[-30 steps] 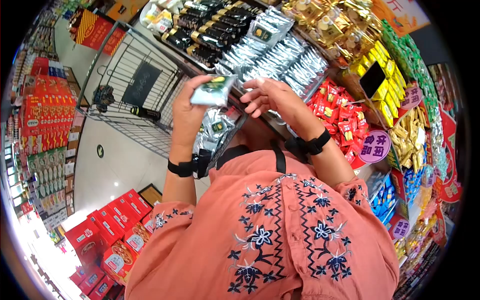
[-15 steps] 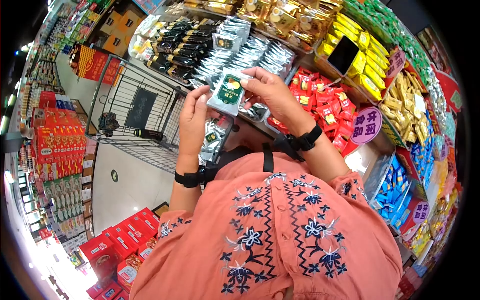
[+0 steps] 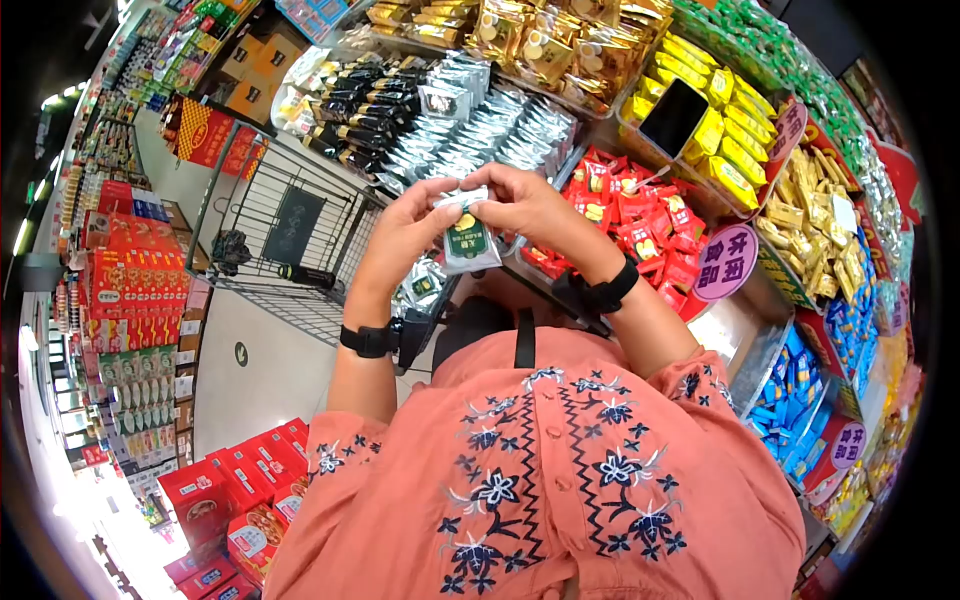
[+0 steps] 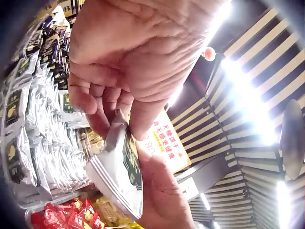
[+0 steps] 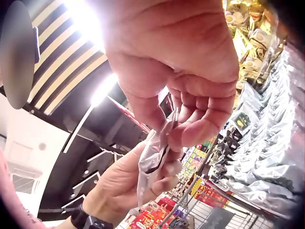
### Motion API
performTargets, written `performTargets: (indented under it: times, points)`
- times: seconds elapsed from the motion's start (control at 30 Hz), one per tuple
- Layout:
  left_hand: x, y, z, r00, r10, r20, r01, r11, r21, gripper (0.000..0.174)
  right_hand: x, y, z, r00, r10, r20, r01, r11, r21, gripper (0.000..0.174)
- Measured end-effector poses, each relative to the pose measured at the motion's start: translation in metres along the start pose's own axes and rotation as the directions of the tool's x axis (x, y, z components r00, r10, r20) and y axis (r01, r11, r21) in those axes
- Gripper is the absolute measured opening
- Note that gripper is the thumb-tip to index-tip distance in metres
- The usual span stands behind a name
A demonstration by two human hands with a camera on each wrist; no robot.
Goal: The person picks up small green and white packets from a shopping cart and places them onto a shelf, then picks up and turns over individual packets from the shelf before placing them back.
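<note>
A small silver packet with a green label (image 3: pixel 468 245) is held up in front of the chest, its printed face toward the head camera. At its upper edge the left hand (image 3: pixel 405 230) and the right hand (image 3: pixel 528 208) meet, each pinching the foil between thumb and fingers. In the left wrist view the packet's lower end (image 4: pixel 119 183) hangs down with its crimped edge showing. From the right wrist the same packet (image 5: pixel 150 167) appears edge-on, its top crumpled between the right thumb and fingers.
A wire shopping cart (image 3: pixel 275 230) stands to the left, with similar silver packets (image 3: pixel 420 285) at its near end. Ahead are bins of silver packets (image 3: pixel 480 130), red packets (image 3: pixel 640 215) and yellow packets (image 3: pixel 735 140). A phone (image 3: pixel 673 117) lies on the yellow ones. Red boxes (image 3: pixel 235 480) are stacked at lower left.
The packet went from the left hand alone to both hands and turned its label to the head camera. Both hands have now come together at its upper edge.
</note>
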State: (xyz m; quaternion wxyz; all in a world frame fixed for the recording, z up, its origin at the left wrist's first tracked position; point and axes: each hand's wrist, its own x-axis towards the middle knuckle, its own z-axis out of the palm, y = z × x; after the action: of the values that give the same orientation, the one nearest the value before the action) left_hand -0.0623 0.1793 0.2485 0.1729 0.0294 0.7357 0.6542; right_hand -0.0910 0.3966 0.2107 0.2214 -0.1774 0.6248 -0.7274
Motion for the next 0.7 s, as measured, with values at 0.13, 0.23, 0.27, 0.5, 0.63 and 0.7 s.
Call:
performTargets:
  times: [0.13, 0.23, 0.27, 0.5, 0.63, 0.7]
  points:
    - [0.021, -0.003, -0.021, 0.982, -0.127, 0.140, 0.118, 0.991, 0.067, 0.034, 0.011, 0.001, -0.003, 0.995, 0.048, -0.086, -0.047, 0.999, 0.018, 0.036]
    - [0.040, -0.014, -0.038, 0.989, -0.134, 0.062, 0.138, 0.988, -0.074, 0.027, 0.021, -0.002, -0.008, 0.984, 0.100, -0.147, -0.087, 0.992, 0.093, 0.036]
    - [0.049, -0.022, -0.044, 0.995, -0.101, 0.001, 0.100, 0.984, -0.148, 0.020, 0.027, 0.003, -0.011, 0.979, 0.123, -0.161, -0.109, 0.990, 0.090, 0.034]
    - [0.111, -0.042, -0.074, 0.996, -0.069, -0.057, 0.044, 0.931, -0.362, 0.021, 0.080, 0.032, -0.028, 0.970, 0.168, -0.175, -0.150, 0.982, 0.115, 0.029]
    - [0.140, -0.054, -0.091, 0.993, -0.096, -0.075, 0.086, 0.988, -0.131, 0.026, 0.115, 0.054, -0.030, 0.945, 0.102, -0.312, -0.108, 0.994, -0.001, 0.024]
    - [0.156, -0.061, -0.099, 0.990, -0.025, -0.138, 0.035, 0.997, 0.074, 0.028, 0.134, 0.066, -0.034, 0.915, 0.052, -0.400, -0.120, 0.982, -0.146, 0.023]
